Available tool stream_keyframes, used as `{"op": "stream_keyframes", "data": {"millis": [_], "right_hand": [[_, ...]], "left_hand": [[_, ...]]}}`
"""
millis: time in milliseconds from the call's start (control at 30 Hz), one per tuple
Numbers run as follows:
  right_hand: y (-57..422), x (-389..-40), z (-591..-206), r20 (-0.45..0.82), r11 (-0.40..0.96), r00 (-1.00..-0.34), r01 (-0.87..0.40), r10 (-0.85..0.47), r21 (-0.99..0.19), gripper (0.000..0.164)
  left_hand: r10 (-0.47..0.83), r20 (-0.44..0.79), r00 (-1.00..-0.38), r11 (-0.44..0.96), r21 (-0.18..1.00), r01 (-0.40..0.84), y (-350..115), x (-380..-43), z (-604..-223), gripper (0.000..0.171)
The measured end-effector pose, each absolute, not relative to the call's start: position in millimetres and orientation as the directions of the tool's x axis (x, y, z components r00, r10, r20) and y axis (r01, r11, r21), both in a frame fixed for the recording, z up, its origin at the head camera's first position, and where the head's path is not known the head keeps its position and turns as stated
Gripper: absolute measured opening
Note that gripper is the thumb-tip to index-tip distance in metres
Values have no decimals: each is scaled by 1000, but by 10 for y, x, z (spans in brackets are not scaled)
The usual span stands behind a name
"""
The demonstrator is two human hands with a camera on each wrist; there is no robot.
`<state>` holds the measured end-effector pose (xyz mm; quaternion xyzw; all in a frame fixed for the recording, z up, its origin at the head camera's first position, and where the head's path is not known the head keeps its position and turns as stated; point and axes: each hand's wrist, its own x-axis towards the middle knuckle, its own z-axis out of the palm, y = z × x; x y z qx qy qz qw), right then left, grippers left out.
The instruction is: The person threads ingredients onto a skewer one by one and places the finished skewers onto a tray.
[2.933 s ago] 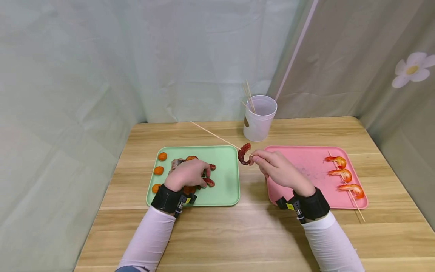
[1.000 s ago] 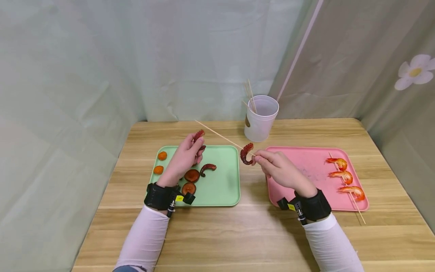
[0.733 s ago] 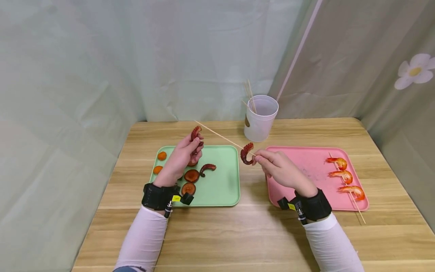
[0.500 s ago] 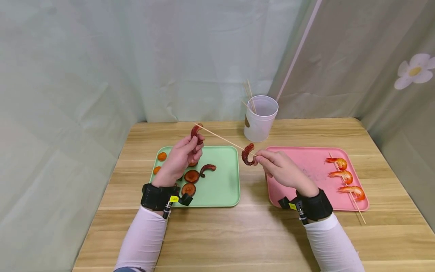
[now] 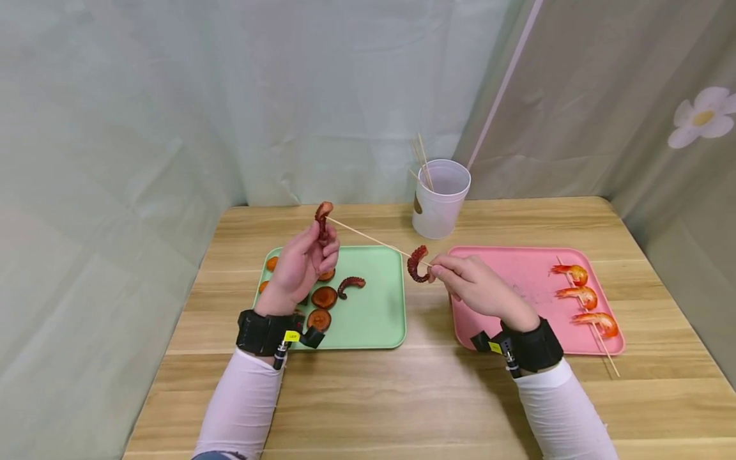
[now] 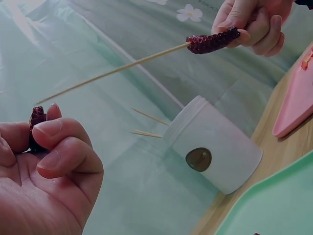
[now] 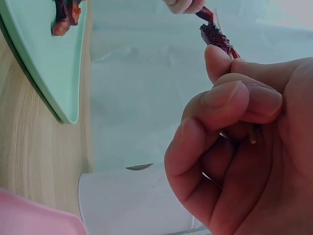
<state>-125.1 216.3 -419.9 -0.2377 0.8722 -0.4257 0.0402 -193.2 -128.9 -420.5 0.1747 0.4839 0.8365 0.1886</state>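
Note:
My left hand point(image 5: 299, 265) pinches a dark red octopus tentacle point(image 5: 323, 214) above the far left part of the green tray point(image 5: 379, 319). Between thumb and fingers of my right hand point(image 5: 477, 287) is a thin bamboo skewer point(image 5: 370, 238), slanting up to the left. One curled octopus tentacle point(image 5: 415, 265) is threaded on it, close to the right fingertips. In the left wrist view the skewer's tip point(image 6: 39, 103) is right at the top of the tentacle in my left hand. Another tentacle point(image 5: 352, 283) lies on the green tray beside round brown mushroom caps point(image 5: 324, 298).
Orange balls point(image 5: 272, 263) sit along the green tray's left side, partly behind my left hand. A white bucket point(image 5: 441, 207) with several skewers stands at the back. On the right, a pink tray point(image 5: 512, 255) bears a skewer of three shrimp point(image 5: 577, 298), its end overhanging the front rim.
My left hand has picked a tentacle off the green tray, lifted it up and back, and turned palm upward. The tentacle now meets the skewer's tip. My right hand has barely moved.

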Motion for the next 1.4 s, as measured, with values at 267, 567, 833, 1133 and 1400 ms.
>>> {"op": "stream_keyframes", "data": {"millis": [267,567,833,1133,1400], "right_hand": [[2161,-1258,-4198,116,540,-883,-377,-455,-753,21],[2157,-1260,-4219,113,544,-880,-381,-461,-748,22],[2143,-1243,-4200,122,540,-875,-393,-468,-744,21],[2070,-1225,-4209,151,503,-854,-427,-499,-751,21],[2037,-1224,-4197,154,510,-848,-439,-507,-740,21]], "left_hand": [[504,143,-852,-419,903,-96,-1277,-1905,-4185,38],[468,152,-871,-333,943,-14,-1243,-1876,-4173,38],[388,129,-912,-150,986,75,-1147,-1805,-4129,31],[516,55,-855,103,987,126,-848,-1646,-4166,29],[579,39,-814,179,968,174,-722,-1569,-4230,32]]}}
